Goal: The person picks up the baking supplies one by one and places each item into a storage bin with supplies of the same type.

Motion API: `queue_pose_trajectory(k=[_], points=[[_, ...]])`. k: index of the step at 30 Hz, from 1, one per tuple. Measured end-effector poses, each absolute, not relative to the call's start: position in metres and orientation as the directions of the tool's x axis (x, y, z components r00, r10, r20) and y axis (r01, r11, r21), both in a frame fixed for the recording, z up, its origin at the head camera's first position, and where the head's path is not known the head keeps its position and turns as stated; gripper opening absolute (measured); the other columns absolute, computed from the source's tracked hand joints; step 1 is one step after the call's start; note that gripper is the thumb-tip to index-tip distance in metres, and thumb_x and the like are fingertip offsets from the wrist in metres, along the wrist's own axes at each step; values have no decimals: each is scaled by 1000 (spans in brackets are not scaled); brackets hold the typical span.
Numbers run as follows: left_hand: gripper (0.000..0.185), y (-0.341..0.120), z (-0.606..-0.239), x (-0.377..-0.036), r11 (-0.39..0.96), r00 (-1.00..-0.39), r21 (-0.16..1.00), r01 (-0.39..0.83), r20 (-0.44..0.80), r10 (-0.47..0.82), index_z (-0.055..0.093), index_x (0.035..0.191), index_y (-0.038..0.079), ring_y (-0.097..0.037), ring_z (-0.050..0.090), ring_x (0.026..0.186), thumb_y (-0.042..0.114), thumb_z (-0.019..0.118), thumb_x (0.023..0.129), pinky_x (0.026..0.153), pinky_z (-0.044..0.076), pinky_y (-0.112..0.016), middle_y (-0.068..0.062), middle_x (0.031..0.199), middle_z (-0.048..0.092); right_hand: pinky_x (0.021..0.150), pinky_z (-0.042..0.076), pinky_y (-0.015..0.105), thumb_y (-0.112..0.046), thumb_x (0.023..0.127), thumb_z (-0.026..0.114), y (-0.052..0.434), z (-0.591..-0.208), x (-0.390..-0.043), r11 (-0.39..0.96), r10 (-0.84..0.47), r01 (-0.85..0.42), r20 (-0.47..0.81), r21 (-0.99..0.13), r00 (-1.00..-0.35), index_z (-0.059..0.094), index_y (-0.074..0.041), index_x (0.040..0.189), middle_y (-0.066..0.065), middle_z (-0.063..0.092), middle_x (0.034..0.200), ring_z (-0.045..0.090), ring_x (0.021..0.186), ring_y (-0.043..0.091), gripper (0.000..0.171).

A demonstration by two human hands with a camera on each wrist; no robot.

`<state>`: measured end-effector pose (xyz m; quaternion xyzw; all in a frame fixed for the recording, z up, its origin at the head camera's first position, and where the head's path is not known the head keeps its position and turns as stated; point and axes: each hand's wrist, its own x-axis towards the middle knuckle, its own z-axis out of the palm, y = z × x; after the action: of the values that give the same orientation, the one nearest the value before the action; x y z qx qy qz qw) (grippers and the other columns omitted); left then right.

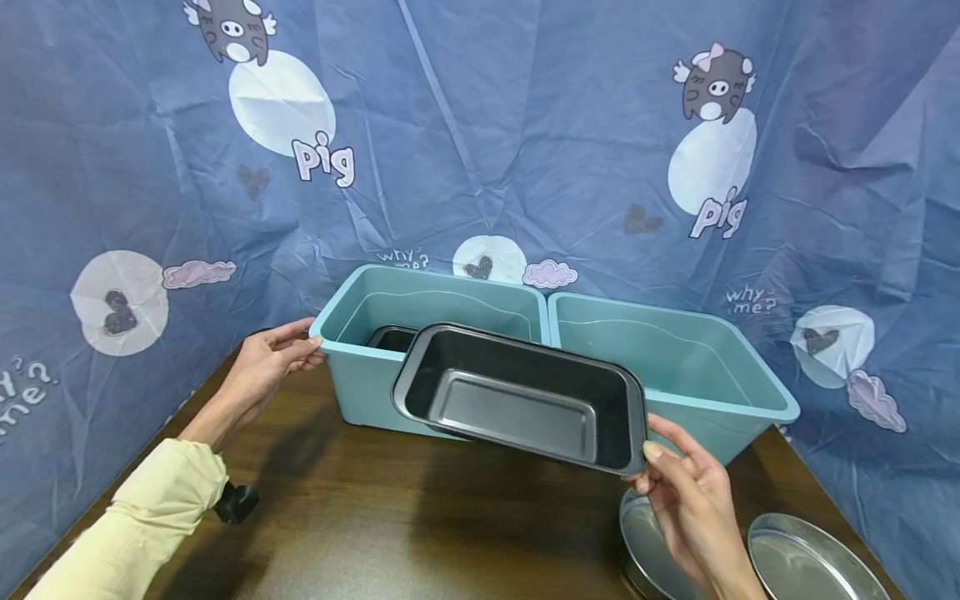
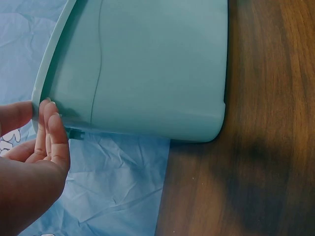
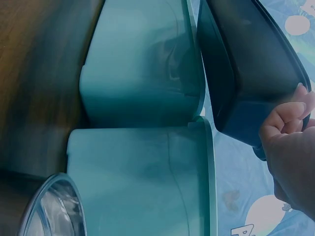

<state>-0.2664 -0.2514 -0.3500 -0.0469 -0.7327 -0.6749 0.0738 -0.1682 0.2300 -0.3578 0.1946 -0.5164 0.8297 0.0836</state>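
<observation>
My right hand (image 1: 693,496) pinches the right end of a dark rectangular loaf pan (image 1: 517,408), thumb on the rim and fingers beneath. The pan is tilted with its inside toward me, in front of the two teal bins. Its dark outer side shows in the right wrist view. At the left bin (image 1: 375,383), my left hand (image 1: 266,362) pinches the rim at the near left corner between thumb and fingers, as the left wrist view also shows. Inside that bin lies another dark pan (image 1: 392,337), mostly hidden behind the front wall and the held pan.
The right bin (image 1: 660,350) stands against the left one. Near the right front of the wooden table (image 1: 360,517) are a round metal pan (image 1: 652,542), partly behind my right hand, and another round metal pan (image 1: 810,558). A blue printed cloth (image 1: 480,125) hangs behind.
</observation>
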Motion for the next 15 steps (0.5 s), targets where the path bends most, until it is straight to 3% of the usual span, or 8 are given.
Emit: queue_pose_trajectory(k=[15], points=[[61,-252,-350,-267,75,-985,984,164,167,-30,31,153,-16,-3,68,80,7,59,105,73,54,-17,11,88,70,63,56,23,14,103,42,218,-344,-182,-447,-31,-346,400,-825,-916,61,5,128,11,73,84,64,64,12,33]])
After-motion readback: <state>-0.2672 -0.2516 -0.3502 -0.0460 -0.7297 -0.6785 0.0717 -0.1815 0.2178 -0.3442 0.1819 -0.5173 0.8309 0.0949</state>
